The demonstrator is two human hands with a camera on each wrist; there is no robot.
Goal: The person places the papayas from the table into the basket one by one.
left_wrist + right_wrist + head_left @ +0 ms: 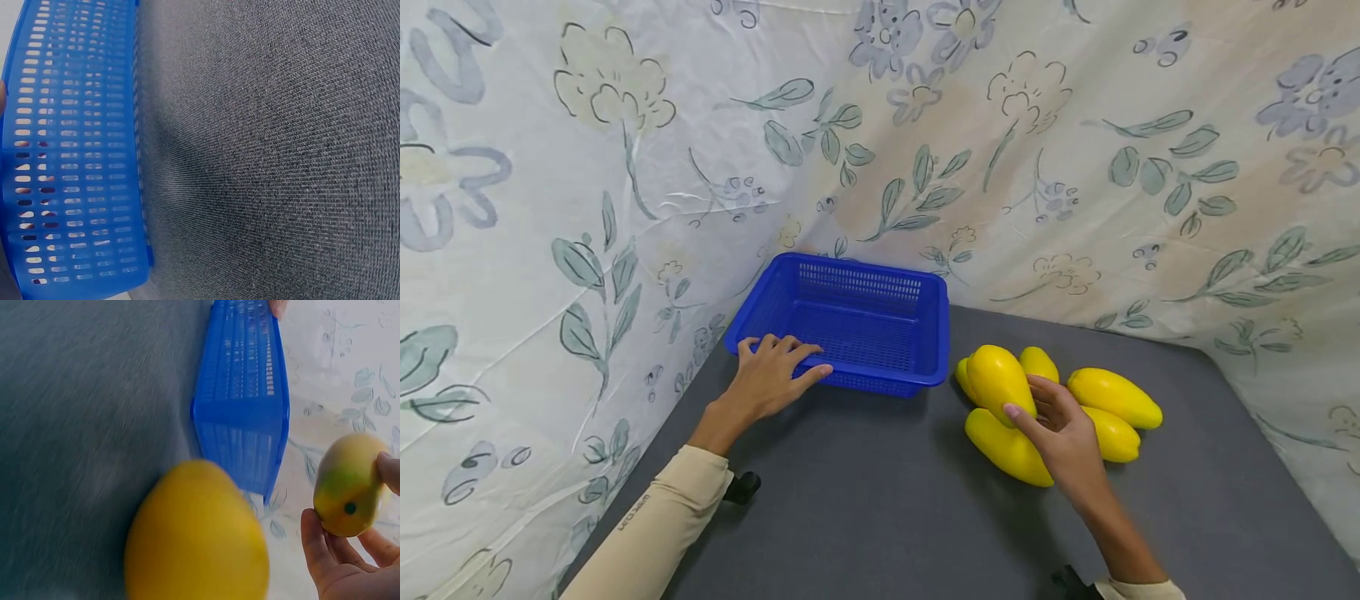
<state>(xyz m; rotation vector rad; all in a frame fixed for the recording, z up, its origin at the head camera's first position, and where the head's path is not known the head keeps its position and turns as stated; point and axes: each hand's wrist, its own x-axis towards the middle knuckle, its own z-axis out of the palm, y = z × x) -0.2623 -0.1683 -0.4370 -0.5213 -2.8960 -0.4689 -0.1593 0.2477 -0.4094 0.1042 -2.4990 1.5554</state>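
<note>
A blue plastic basket [936, 333] with slotted walls stands on the grey table. My left hand [771, 375] grips its near rim, fingers bent over into the basket and thumb along the edge. Through the slots of the basket wall [75, 150] in the left wrist view, parts of the fingers show. My right hand [1063, 437] holds a yellow mango [997, 379] between thumb and fingers. In the right wrist view this mango [350, 481] shows a green patch and a dark stem spot. Below it lies another yellow mango [1007, 450].
More mangoes lie around the right hand: one mango [1039, 363] behind it, another mango [1116, 397] to its right, and part of one at the left. A floral cloth [1000, 208] hangs behind and beside the grey table [865, 500].
</note>
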